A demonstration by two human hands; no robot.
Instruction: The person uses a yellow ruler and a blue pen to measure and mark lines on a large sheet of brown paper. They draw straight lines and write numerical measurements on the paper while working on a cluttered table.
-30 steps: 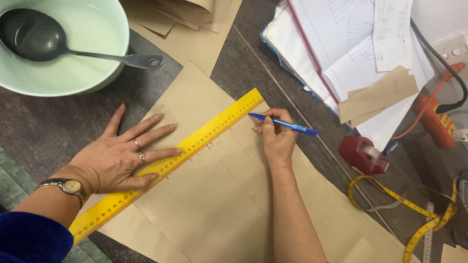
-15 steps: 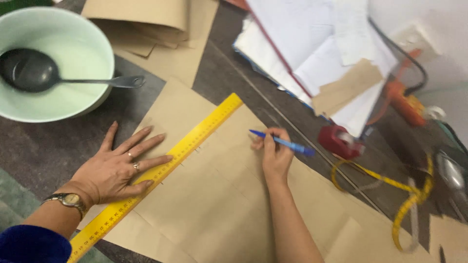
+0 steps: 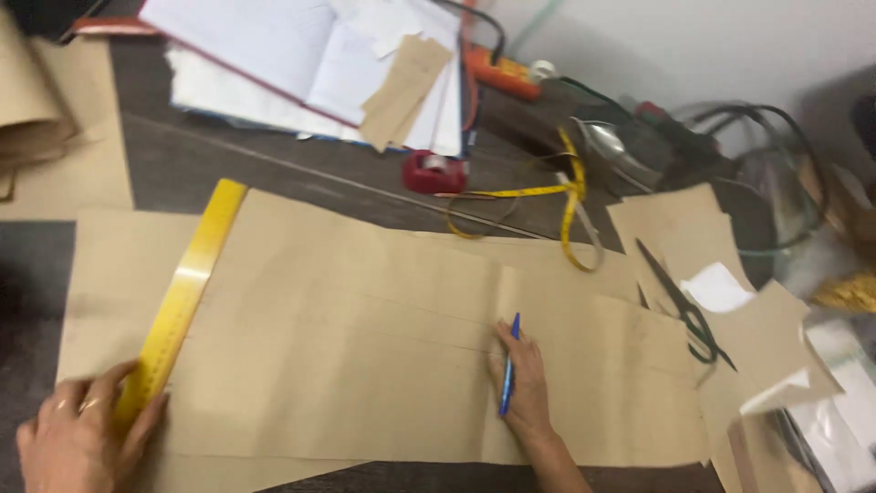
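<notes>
At the lower left, the left hand (image 3: 78, 438) is lying flat on the near end of the yellow ruler (image 3: 182, 301), fingers spread and pressing down; the grip is open, not curled around anything. The ruler is running from under that hand up and slightly rightward, its far end reaching past the top edge of the brown paper sheet (image 3: 365, 338). The sheet is lying flat across the dark table (image 3: 274, 173), with faint fold creases crossing it from left to right.

Toward the centre right, the right hand (image 3: 525, 388) is resting on the same sheet, well apart from the ruler. Its grip is clamped on a blue pen (image 3: 509, 365), which is lying along the fingers with its tip pointing up and away from the person, close to a horizontal crease.

Beyond the sheet, an open notebook with loose papers (image 3: 301, 64) is lying at the top of the table. A red tape dispenser (image 3: 434, 172) is sitting just below it, beside a yellow measuring tape (image 3: 570, 201). At the right, black scissors (image 3: 684, 306) are lying on smaller brown paper pieces (image 3: 684, 228).
</notes>
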